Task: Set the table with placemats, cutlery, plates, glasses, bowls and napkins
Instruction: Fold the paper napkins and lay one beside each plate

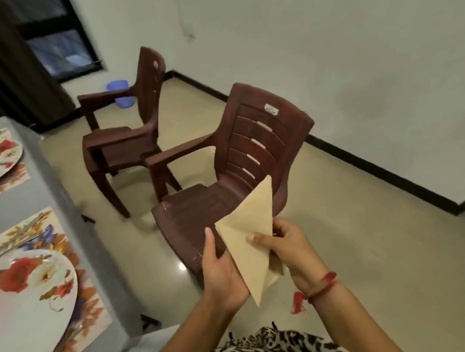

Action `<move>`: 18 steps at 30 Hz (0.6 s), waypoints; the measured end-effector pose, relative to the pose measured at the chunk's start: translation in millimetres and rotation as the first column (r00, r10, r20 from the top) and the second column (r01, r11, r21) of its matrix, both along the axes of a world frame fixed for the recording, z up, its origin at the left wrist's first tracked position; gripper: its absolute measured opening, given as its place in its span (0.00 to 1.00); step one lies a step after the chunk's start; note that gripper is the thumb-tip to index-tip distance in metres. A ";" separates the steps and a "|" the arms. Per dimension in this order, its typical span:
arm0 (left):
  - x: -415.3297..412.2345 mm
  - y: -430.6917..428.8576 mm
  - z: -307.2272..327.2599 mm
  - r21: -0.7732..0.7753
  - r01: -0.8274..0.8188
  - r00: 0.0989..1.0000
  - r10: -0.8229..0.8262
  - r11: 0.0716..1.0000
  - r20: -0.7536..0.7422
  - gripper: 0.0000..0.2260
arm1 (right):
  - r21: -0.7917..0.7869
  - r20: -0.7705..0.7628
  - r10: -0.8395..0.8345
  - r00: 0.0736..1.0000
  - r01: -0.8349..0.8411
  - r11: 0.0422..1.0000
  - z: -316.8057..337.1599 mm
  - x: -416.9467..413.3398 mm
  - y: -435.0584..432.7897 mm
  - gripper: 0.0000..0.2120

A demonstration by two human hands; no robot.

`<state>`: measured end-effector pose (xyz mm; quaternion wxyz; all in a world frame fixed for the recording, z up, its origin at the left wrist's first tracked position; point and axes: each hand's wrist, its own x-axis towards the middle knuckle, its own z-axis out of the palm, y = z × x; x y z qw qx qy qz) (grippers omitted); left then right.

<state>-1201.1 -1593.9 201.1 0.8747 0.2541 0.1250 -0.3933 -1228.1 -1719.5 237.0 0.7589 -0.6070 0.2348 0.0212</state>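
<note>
Now | left hand (221,270), right hand (288,244) both grip folded napkin (252,229) | chair (195,210) just beyond | table (18,206) leftward

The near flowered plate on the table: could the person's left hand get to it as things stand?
Probably yes. The plate lies uncovered left of the left hand, nothing between them. But that hand and the right hand both hold the folded napkin, so it must let go first.

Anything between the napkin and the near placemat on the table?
Nothing visible. The left hand and right hand hold the napkin over the chair; open air lies between it and the near placemat, leftward. The plate covers much of that mat.
</note>
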 end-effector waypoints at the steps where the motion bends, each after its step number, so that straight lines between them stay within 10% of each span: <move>1: 5.1 -3.6 1.5 0.005 -0.022 1.000 0.022 1.000 0.008 0.33 | 0.030 0.013 0.045 0.999 -0.045 0.999 3.2 9.6 -4.6 0.13; 10: 62.3 46.7 2.9 0.023 -0.319 0.939 0.319 0.947 -0.126 0.21 | 0.498 -0.077 0.433 0.898 -0.342 0.797 -5.1 120.3 33.6 0.12; 18: 114.9 167.5 1.7 -0.040 -0.701 0.705 0.685 0.712 -0.184 0.21 | 0.581 -0.152 0.626 0.765 -0.444 0.683 -17.5 225.2 119.5 0.23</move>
